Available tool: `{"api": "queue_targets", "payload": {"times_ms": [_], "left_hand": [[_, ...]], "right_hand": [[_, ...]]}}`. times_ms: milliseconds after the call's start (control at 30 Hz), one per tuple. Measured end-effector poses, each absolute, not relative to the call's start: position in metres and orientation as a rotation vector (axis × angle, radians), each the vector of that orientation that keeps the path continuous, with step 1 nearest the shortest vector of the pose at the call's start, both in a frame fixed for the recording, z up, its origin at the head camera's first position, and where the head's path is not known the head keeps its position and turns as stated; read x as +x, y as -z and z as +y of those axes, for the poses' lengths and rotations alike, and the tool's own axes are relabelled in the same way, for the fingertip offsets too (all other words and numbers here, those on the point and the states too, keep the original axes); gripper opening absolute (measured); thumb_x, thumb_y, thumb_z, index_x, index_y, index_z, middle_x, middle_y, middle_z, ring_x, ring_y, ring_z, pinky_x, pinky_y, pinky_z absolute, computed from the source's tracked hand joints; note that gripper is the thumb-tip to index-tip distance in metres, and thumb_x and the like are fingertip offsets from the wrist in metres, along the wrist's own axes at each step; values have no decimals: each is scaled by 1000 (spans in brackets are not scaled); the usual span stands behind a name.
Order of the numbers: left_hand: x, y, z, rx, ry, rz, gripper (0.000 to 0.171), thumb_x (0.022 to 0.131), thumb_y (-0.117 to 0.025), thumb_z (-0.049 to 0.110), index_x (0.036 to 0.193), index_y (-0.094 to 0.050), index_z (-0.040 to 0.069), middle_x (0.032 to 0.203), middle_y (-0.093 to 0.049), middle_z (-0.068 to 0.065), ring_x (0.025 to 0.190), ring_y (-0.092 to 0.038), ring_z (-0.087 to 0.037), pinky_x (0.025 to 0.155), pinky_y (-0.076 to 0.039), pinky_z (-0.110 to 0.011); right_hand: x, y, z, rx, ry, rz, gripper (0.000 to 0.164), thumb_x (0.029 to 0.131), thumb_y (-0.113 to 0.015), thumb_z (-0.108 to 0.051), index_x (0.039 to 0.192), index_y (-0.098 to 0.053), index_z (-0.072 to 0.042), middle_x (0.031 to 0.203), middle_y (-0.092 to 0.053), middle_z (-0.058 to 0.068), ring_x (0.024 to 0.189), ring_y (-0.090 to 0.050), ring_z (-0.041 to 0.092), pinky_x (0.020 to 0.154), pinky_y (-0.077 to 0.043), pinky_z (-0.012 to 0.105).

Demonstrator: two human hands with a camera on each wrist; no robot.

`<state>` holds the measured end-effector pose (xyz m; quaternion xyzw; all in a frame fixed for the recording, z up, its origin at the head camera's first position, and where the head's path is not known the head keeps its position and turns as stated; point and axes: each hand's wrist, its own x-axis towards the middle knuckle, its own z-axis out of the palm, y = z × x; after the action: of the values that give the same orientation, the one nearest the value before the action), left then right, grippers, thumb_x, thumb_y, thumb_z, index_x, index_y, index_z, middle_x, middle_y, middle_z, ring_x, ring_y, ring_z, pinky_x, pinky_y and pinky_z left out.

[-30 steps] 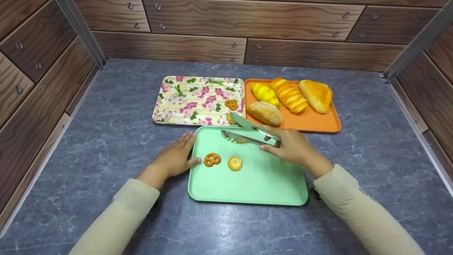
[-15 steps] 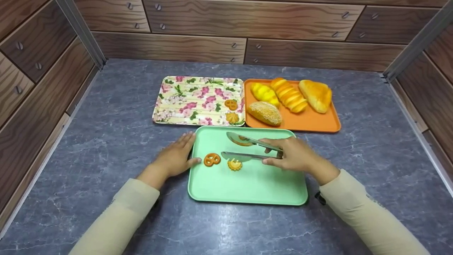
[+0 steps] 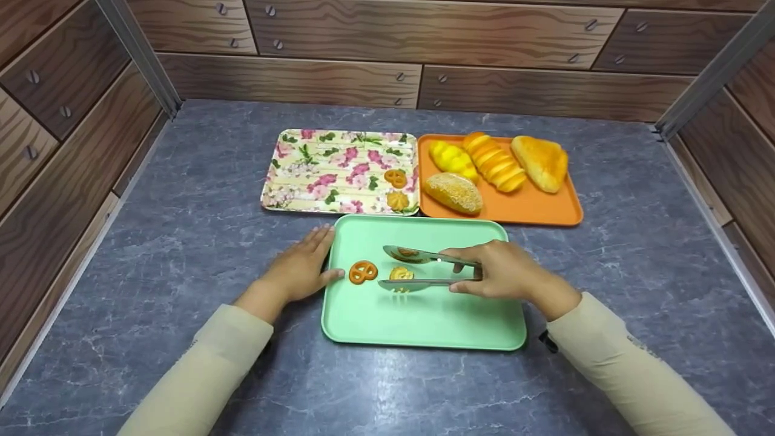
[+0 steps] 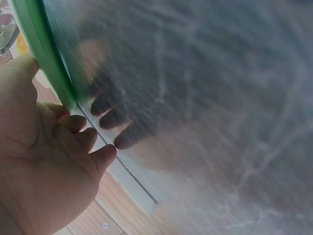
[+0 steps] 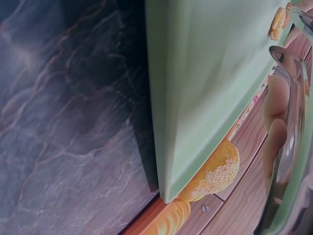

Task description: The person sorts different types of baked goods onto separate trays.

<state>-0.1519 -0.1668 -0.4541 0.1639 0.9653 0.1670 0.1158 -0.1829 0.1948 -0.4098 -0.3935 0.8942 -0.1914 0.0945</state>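
In the head view, my right hand (image 3: pixel 505 272) grips metal tongs (image 3: pixel 407 254) over the green tray (image 3: pixel 460 321). The spread tong arms lie either side of a round, scalloped cookie (image 3: pixel 401 274), partly covered by the near arm. A pretzel (image 3: pixel 363 272) sits to its left on the same tray. My left hand (image 3: pixel 296 269) rests at the tray's left edge, its thumb over the rim and the other fingers outside it. In the left wrist view, the fingers of that hand (image 4: pixel 54 142) are slightly bent beside the green rim.
Behind the green tray stands a floral tray (image 3: pixel 327 163), with a pretzel (image 3: pixel 395 178) and a cookie (image 3: pixel 398 200) near its right edge. An orange tray (image 3: pixel 521 212) beside it bears several breads, including a sesame bun (image 3: pixel 454 194). Wood-patterned walls (image 3: pixel 339 85) enclose the table.
My right hand has brought the tongs from beside the floral tray down toward me, over the cookie on the green tray. The cookie on the floral tray is now uncovered. My left hand stays put.
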Motion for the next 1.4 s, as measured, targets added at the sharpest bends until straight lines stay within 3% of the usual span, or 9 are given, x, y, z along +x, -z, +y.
{"api": "queue_targets", "payload": {"times_ms": [933, 1233, 1400], "left_hand": [[-152, 456, -168, 476, -481, 2827, 82, 96, -48, 50, 153, -11, 5, 158, -9, -13, 143, -8, -31, 113, -17, -50], [-152, 455, -167, 477, -474, 2836, 81, 96, -49, 49, 153, -11, 4, 158, -10, -14, 143, -10, -32, 112, -17, -52], [-152, 454, -167, 460, -472, 2830, 82, 96, -49, 50, 153, -11, 5, 158, -9, -12, 143, -9, -31, 113, -17, -51]], "right_hand": [[-181, 411, 195, -1290, 526, 2661, 48, 86, -69, -43, 128, -64, -19, 91, -71, -9, 53, -48, -3, 50, -41, 23], [-182, 411, 194, -1311, 512, 2684, 47, 87, -68, -42, 127, -64, -18, 75, -66, -9, 49, -39, -1, 49, -37, 24], [-182, 410, 193, -1300, 531, 2691, 49, 88, -66, -44, 128, -63, -17, 87, -71, -4, 49, -36, 1, 51, -36, 25]]}}
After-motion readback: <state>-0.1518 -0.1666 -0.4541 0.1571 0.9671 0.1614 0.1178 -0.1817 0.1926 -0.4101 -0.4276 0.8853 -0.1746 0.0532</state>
